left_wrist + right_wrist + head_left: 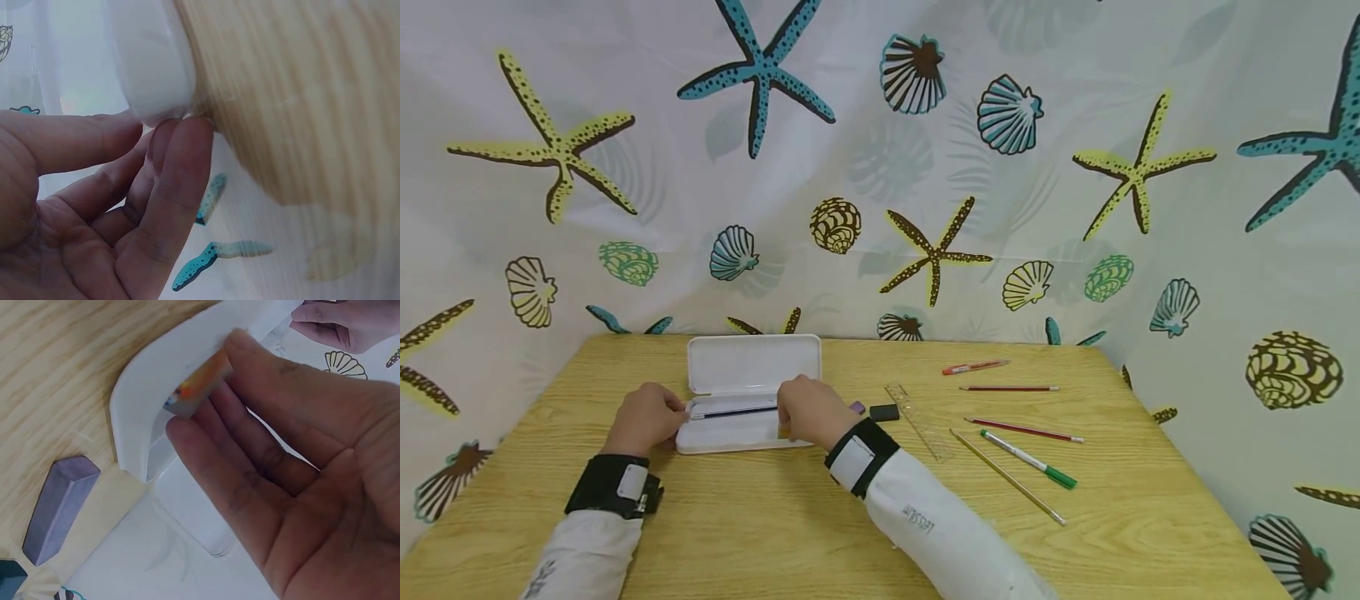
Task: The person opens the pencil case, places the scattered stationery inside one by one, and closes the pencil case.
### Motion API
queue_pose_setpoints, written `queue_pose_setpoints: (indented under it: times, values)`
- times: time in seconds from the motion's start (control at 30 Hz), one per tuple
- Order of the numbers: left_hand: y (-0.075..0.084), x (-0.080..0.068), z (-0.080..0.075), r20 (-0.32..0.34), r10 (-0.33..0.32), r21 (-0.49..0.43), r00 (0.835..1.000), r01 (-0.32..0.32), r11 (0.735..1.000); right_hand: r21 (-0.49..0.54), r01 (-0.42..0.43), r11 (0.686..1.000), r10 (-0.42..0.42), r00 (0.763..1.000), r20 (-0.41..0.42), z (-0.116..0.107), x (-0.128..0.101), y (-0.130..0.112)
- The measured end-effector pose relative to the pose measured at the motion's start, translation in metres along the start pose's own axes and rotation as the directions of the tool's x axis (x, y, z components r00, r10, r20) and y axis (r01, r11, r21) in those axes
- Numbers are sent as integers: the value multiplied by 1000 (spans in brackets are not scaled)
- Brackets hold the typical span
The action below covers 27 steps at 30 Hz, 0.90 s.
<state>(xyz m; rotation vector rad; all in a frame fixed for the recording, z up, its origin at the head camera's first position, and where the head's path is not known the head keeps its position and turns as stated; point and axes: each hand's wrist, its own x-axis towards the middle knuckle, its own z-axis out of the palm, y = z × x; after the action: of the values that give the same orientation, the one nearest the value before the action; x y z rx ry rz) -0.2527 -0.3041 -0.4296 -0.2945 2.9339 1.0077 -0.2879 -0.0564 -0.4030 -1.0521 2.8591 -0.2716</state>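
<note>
White case (pixel 748 417) lying open on the table (pixel 775 517), lid (pixel 754 362) tipped back toward the curtain (pixel 880 125), tray toward the person. Dark pencil (pixel 733 411) lying lengthwise along the tray's far side.

Left hand (pixel 646 419) at the tray's left end, fingers (pixel 181 181) nearly straight, tips touching the rounded white corner; not curled round anything in the left wrist view. Right hand (pixel 811 412) at the tray's right end, fingers (pixel 250 425) straight and laid against the white wall. Orange object (pixel 200 384) tucked between a fingertip and the case, possibly an eraser or a pencil end, too blurred to tell, and no clear sign of a pinch on it. Hands apart, one at each end of the case.

Just right of the right hand, a purple eraser (pixel 857 407) and a black eraser (pixel 883 412), then a clear ruler (pixel 919 422) lying aslant. Farther right, well apart from the case: an orange pen (pixel 976 367), two red pencils (pixel 1009 388) (pixel 1024 430), a green pen (pixel 1028 459) and a yellow pencil (pixel 1007 477).
</note>
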Motion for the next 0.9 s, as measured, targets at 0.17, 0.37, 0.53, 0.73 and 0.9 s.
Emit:
queue_pose_setpoints:
  times: [0.17,0.37,0.53,0.73,0.9]
  values:
    - [-1,0,0,-5,7,7,1000,-7,1000,6,1,1000,-1,1000,4,0,-1,0]
    - [-3,1,0,-8,17,12,1000,-17,1000,-1,24,1000,-24,1000,-15,-5,-4,4]
    - [-4,2,1,-5,16,7,1000,-16,1000,70,0,998,3,999,-34,-18,-10,13]
    - [-4,1,1,-5,18,5,1000,-18,1000,172,-45,984,57,996,-65,-47,-23,29]
    - [-3,0,2,-8,18,4,1000,-18,1000,208,-44,977,67,992,-106,-61,-32,48]
